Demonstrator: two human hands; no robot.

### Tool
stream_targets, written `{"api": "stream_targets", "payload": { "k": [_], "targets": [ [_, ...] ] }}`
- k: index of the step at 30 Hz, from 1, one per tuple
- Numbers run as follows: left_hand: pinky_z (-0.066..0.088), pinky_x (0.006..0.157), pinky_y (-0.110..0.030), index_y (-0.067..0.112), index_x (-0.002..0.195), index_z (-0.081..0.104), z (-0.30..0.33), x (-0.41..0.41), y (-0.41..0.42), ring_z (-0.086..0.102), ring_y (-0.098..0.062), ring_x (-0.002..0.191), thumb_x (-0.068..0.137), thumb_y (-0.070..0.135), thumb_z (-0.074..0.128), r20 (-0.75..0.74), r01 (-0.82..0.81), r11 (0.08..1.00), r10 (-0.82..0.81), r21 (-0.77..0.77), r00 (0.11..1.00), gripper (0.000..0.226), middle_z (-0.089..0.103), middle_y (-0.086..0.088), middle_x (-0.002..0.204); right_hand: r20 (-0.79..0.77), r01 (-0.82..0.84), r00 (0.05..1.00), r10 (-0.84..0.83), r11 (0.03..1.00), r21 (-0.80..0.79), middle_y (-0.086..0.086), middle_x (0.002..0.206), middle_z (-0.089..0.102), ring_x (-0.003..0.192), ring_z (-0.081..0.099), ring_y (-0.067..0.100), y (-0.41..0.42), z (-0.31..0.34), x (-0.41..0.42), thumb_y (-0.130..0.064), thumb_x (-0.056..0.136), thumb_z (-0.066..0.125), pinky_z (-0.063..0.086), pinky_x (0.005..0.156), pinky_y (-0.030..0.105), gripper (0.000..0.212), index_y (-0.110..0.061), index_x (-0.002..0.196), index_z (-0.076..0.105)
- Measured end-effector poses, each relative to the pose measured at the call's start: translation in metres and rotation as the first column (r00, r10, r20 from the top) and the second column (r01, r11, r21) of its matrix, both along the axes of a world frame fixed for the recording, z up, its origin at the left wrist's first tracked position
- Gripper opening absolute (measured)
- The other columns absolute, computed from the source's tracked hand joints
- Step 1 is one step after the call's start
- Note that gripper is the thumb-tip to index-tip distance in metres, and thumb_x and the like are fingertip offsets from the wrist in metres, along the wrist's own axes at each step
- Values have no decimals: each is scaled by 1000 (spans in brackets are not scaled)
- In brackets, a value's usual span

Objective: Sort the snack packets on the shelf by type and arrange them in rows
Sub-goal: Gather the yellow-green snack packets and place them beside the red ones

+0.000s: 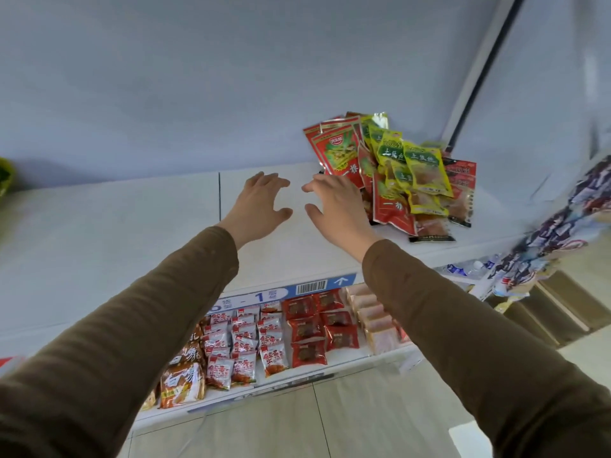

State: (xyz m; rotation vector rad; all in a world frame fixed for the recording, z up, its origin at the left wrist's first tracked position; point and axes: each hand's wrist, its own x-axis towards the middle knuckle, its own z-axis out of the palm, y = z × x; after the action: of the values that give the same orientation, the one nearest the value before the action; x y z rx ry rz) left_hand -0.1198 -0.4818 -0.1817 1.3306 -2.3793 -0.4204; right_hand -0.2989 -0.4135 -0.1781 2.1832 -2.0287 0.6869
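Note:
A mixed heap of snack packets lies at the right back of the white shelf (109,233): red packets (337,153) leaning at the heap's left, yellow-green packets (423,170) on top, and dark-edged brownish ones (433,226) at the front. My left hand (259,206) hovers over the bare shelf with fingers spread, holding nothing. My right hand (334,206) is beside it, fingers spread and empty, its fingertips close to the lowest red packet at the heap's left edge.
Below, a lower shelf (347,361) holds neat rows of white-red packets (244,345), dark red packets (317,328), orange bags (182,385) and pale wrapped cakes (373,322). A rack of hanging packets (555,246) crowds the right side. A green thing (5,176) peeks in at far left.

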Motion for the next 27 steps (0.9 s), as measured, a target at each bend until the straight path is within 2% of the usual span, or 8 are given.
{"api": "stream_targets", "payload": {
  "k": [11, 18, 21, 23, 24, 25, 26, 27],
  "targets": [
    [22, 120, -39, 16, 153, 42, 6, -80, -9, 27, -29, 150, 98, 31, 65, -84, 85, 996, -85, 7, 993, 62, 40, -7, 160, 62, 78, 995, -74, 995, -56, 5, 135, 60, 127, 47, 29, 2, 4, -71, -21, 96, 61, 40, 103, 41, 37, -15, 132, 58],
    [30, 116, -44, 16, 150, 45, 14, -149, -10, 38, -31, 143, 95, 26, 68, -131, 118, 993, -117, -3, 984, 61, 49, -8, 152, 111, 114, 988, -108, 992, -52, 7, 139, 56, 132, 44, 29, -2, 0, -144, -13, 101, 52, 38, 108, 41, 36, -13, 137, 53],
    [36, 116, -46, 16, 151, 42, 19, -186, -17, 41, -29, 142, 95, 26, 67, -185, 111, 994, -105, 22, 977, 62, 46, -8, 154, 174, 155, 973, -149, 988, -19, 9, 145, 51, 138, 39, 31, -12, -3, -184, -14, 102, 51, 32, 116, 43, 40, -13, 143, 48],
    [39, 115, -44, 17, 153, 39, 21, -211, -23, 42, -25, 141, 96, 27, 67, -246, 86, 993, -65, 76, 967, 65, 44, -7, 156, 226, 159, 960, -166, 986, 49, 9, 153, 43, 144, 31, 32, -19, -5, -213, -29, 100, 58, 26, 118, 44, 53, -16, 149, 41],
    [42, 111, -37, 18, 154, 38, 22, -224, -26, 45, -21, 137, 96, 27, 67, -286, 67, 990, -29, 122, 958, 65, 45, -5, 155, 242, 133, 957, -161, 983, 128, 8, 159, 34, 148, 24, 33, -23, -6, -229, -43, 95, 63, 23, 120, 47, 70, -19, 154, 34],
    [45, 103, -24, 18, 153, 37, 23, -236, -30, 52, -14, 127, 96, 26, 68, -327, 46, 984, 12, 169, 945, 65, 49, -1, 150, 226, 90, 964, -142, 970, 224, 6, 165, 22, 152, 14, 33, -27, -8, -244, -59, 86, 68, 18, 121, 52, 92, -24, 159, 23],
    [46, 87, -11, 17, 153, 37, 23, -249, -34, 57, -4, 110, 96, 25, 68, -357, 27, 977, 51, 209, 933, 65, 53, 4, 140, 170, 52, 979, -112, 946, 320, 3, 169, 7, 155, 3, 33, -31, -10, -259, -74, 75, 69, 11, 122, 57, 114, -31, 161, 9],
    [46, 71, -4, 17, 153, 37, 23, -256, -39, 55, 4, 91, 97, 24, 68, -379, 11, 969, 85, 245, 921, 64, 54, 10, 128, 91, 29, 993, -71, 916, 400, -1, 170, -9, 155, -10, 33, -34, -15, -268, -85, 64, 67, 4, 121, 61, 129, -38, 160, -6]
  ]
}}
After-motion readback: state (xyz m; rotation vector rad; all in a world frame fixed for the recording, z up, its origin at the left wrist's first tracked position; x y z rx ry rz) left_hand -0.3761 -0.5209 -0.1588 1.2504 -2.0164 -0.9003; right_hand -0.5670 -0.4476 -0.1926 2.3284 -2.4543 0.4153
